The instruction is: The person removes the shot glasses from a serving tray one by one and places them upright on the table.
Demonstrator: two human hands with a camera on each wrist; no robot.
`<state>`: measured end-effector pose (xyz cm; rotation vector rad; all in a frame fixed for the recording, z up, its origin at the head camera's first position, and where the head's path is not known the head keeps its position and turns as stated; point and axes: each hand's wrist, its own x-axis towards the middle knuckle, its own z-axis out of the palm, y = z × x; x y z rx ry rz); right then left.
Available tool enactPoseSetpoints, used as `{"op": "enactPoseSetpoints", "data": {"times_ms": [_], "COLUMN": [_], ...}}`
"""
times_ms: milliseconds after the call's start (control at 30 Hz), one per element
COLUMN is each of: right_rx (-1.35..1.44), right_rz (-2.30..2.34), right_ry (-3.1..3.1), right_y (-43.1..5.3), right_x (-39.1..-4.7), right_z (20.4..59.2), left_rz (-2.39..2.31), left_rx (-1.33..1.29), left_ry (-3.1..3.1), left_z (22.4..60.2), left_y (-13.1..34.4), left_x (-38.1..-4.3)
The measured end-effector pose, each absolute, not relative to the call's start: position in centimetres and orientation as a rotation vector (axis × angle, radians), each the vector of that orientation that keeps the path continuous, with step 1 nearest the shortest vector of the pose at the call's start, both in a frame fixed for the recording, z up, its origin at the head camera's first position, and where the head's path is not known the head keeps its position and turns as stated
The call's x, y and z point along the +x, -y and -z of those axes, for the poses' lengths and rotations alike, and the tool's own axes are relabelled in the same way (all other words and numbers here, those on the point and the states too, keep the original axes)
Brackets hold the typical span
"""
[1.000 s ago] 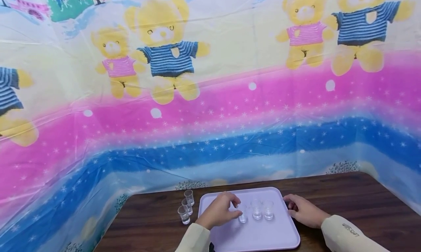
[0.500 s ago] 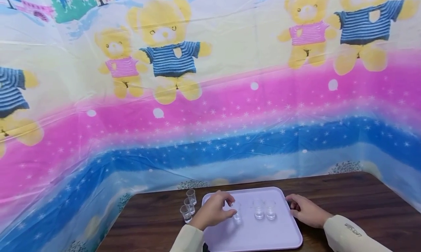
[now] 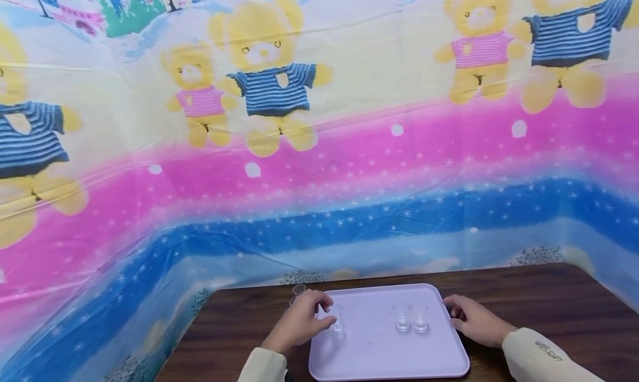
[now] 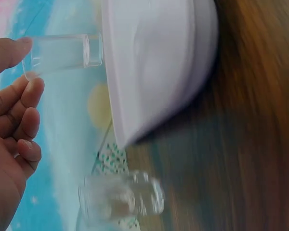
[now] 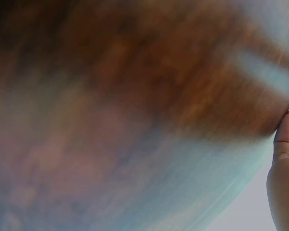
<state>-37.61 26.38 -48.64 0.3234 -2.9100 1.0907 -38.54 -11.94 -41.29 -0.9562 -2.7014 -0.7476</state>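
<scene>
My left hand (image 3: 301, 324) pinches a small clear shot glass (image 3: 338, 319) near its rim, between thumb and fingers. In the left wrist view this glass (image 4: 62, 53) has its base close to the tray surface; whether it touches is unclear. It is at the left part of a pale lilac tray (image 3: 369, 357). Two more shot glasses, one (image 3: 402, 319) beside the other (image 3: 421, 319), stand upright on the tray's right half, with clear bases or liquid. My right hand (image 3: 476, 320) touches the tray's right edge, fingers loosely bent.
Left of the tray, shot glasses stand on the dark wooden table (image 3: 529, 293), mostly hidden behind my left hand; one rim (image 3: 299, 289) shows. One such glass (image 4: 120, 197) appears blurred in the left wrist view. A bear-printed cloth (image 3: 349, 204) hangs behind the table.
My left hand has carried the pinched shot glass leftwards across the tray, away from the other two. The right hand stays at the tray's edge. The head view has turned slightly left.
</scene>
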Motion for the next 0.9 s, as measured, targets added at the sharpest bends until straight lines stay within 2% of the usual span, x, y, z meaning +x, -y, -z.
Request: {"op": "enactPoseSetpoints", "data": {"times_ms": [567,900], "right_rx": [0.303,0.371], "right_rz": [-1.076,-1.072], "right_ry": [2.917,2.911], "right_y": [-26.5,-26.5], "right_x": [-37.9,-37.8], "right_z": [48.7,48.8], "left_rz": [0.759,0.713], "left_rx": [-0.841,-0.775], "left_ry": [2.634,2.647], "left_z": [42.5,43.2], "left_y": [19.3,21.2], "left_x": [-36.3,-36.4]}}
